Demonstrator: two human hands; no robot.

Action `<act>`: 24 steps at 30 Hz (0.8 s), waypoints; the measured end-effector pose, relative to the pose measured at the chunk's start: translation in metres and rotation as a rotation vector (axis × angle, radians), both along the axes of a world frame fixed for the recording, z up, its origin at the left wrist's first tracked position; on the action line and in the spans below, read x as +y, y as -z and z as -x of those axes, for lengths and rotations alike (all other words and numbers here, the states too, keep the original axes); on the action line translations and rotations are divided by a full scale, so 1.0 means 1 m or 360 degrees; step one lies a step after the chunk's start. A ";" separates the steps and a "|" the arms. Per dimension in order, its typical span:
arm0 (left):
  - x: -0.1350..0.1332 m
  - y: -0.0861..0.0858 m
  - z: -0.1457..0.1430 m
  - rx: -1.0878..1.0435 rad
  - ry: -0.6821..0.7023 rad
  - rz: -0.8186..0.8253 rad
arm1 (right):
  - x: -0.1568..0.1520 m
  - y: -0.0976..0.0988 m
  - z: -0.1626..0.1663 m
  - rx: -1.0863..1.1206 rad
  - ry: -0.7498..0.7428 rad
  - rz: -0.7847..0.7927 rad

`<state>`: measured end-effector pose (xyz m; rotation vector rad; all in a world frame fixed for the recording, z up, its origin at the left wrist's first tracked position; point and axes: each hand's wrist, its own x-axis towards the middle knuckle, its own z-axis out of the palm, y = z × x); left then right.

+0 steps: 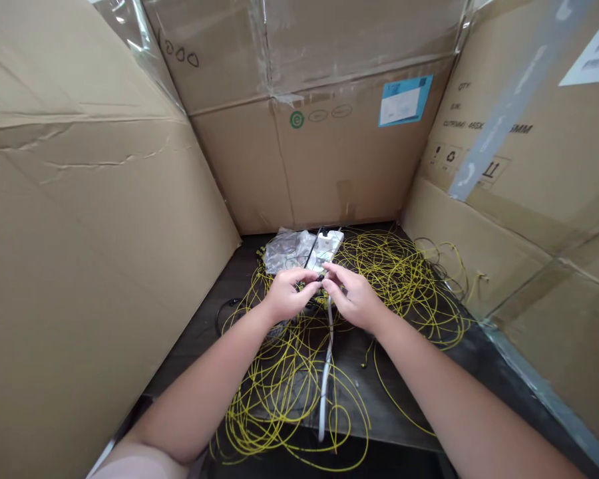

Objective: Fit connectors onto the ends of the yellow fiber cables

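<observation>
My left hand (288, 294) and my right hand (352, 298) meet over a dark table (199, 332), fingertips pinched together on a thin black tie or cable end (313, 256) that rises between them. Under both hands lies a loose tangle of thin yellow cables (404, 279) spread across the table. A white cable (325, 379) runs from below my hands toward me. Just behind my fingers sit a white power strip (329, 243) and a crumpled clear plastic bag (287, 249).
Tall cardboard boxes wall in the table: one on the left (80, 233), one at the back (319, 133) with a blue-and-white label (404, 101), one on the right (539, 146). A black cable (224, 313) lies at the table's left.
</observation>
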<state>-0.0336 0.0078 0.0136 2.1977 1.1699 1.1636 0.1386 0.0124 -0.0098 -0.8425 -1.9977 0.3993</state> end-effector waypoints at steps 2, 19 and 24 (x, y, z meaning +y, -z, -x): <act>0.001 0.003 0.002 -0.0116 0.0108 0.0200 | 0.003 0.001 -0.001 0.0056 -0.0092 0.0115; 0.002 0.029 0.006 -0.0261 -0.0186 0.0425 | 0.004 0.013 0.019 -0.0626 0.0237 -0.0186; 0.008 0.033 0.008 -0.0397 -0.0316 0.0537 | 0.007 0.013 0.022 -0.0776 0.0499 -0.0167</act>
